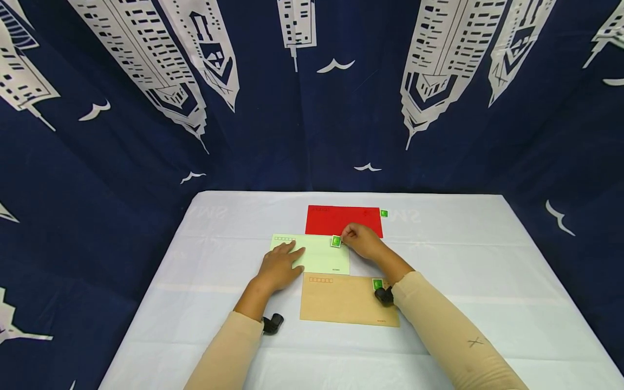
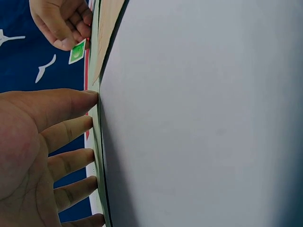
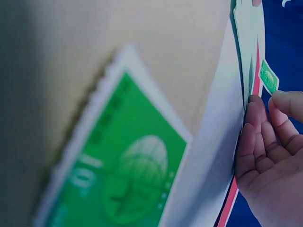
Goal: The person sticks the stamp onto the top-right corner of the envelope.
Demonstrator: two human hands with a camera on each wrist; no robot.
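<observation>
My right hand (image 1: 363, 240) pinches a green postage stamp (image 1: 336, 241) by its edge, over the upper right corner of a pale green envelope (image 1: 322, 260). In the right wrist view that stamp (image 3: 269, 78) stands tilted up from thumb and fingertip, clear of the paper. My left hand (image 1: 279, 266) rests on the envelope's left part with fingers spread, the fingertips (image 2: 90, 156) against the paper. Below lies a tan envelope (image 1: 341, 303) with a green stamp (image 1: 377, 284) in its upper right corner, partly beside the right wrist's black camera.
A red envelope (image 1: 336, 219) lies behind the pale green one, partly overlapped by the right hand. Another green stamp (image 1: 384, 213) lies at its right edge. All rest on a white-covered table (image 1: 219, 260), before a dark blue patterned cloth (image 1: 302, 135).
</observation>
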